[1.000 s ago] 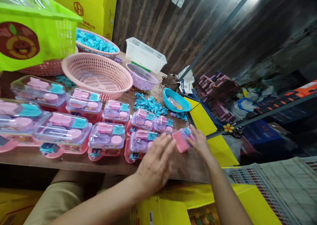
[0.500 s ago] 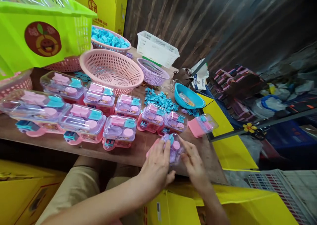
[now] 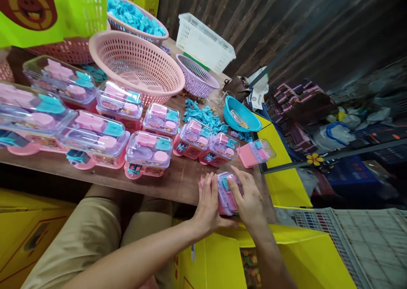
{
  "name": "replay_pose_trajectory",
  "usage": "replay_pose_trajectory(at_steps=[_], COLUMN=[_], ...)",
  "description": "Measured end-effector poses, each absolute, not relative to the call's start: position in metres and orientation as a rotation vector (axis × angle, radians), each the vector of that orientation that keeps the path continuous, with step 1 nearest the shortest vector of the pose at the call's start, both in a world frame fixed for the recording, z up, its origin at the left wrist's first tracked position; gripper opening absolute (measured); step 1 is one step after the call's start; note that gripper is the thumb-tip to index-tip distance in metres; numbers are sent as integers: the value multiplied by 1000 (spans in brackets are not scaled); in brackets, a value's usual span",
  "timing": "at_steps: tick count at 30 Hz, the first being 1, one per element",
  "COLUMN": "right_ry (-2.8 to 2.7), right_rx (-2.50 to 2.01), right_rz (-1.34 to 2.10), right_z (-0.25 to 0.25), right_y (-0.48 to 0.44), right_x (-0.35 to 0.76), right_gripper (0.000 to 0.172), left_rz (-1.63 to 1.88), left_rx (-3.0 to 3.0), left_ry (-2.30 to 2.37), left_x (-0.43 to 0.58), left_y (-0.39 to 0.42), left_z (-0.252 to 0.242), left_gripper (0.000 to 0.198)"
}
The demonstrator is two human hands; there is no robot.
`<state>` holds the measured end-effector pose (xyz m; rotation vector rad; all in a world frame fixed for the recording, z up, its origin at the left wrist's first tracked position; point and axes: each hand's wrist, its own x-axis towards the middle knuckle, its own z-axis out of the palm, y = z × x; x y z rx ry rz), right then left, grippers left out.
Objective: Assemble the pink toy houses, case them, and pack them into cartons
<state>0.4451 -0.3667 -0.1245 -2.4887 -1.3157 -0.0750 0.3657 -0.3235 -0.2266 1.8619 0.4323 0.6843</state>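
A small toy case point(image 3: 226, 197) with a clear lid sits at the front edge of the table between my hands. Purple, pink and teal pieces show through its lid. My left hand point(image 3: 207, 206) presses along the case's left side, fingers bent against it. From the right, my right hand point(image 3: 250, 200) grips it, thumb on top of the lid and fingers round the far side. Behind it, a similar case point(image 3: 220, 149) stands upright. Another pink case point(image 3: 256, 153) is tilted at the table's right end. Both palms hide part of the held case.
Several finished-looking cases point(image 3: 149, 153) stand in rows on the left. Behind them are a pink basket point(image 3: 136, 66), a purple basket point(image 3: 197, 77), loose teal pieces point(image 3: 205, 116) and a blue basin point(image 3: 243, 115). An open yellow carton point(image 3: 219, 259) is below the table edge.
The case has turned between my hands, now showing its pink pieces nearer me. My right thumb has come onto the lid. The view has shifted, so the tabletop appears higher and further left.
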Motion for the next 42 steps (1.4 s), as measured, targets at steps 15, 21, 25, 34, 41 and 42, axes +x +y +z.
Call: replay_pose_trajectory(at_steps=[15,21,25,34,41,42], right_ry=[-1531,-1611,-1593,-1539,-1575,-1591], right_rx=[-2629,-2831,-2962,-3187,-3278,-3285], right_rz=[-240,-301,-432,-598,-706,-719], right_z=[-114,-109,-106,-100,-100,-100], right_y=[-353,-351,-349,-342,-336,-334], right_x=[449,439,429,410,401,400], right_gripper=[35,42,43,43,42,41], left_rz=[589,636,644,686,636,634], left_rx=[1872,1853,1858,1874,1874,1871], left_ry=[431,427,411,418,408,408], left_x=[378,379,380,380,379,379], left_y=[-307,-303,-303,-304,-302,-302], left_z=[-217,-215,-217,-218,-216,-217], left_gripper=[127,122,123,111,103,101])
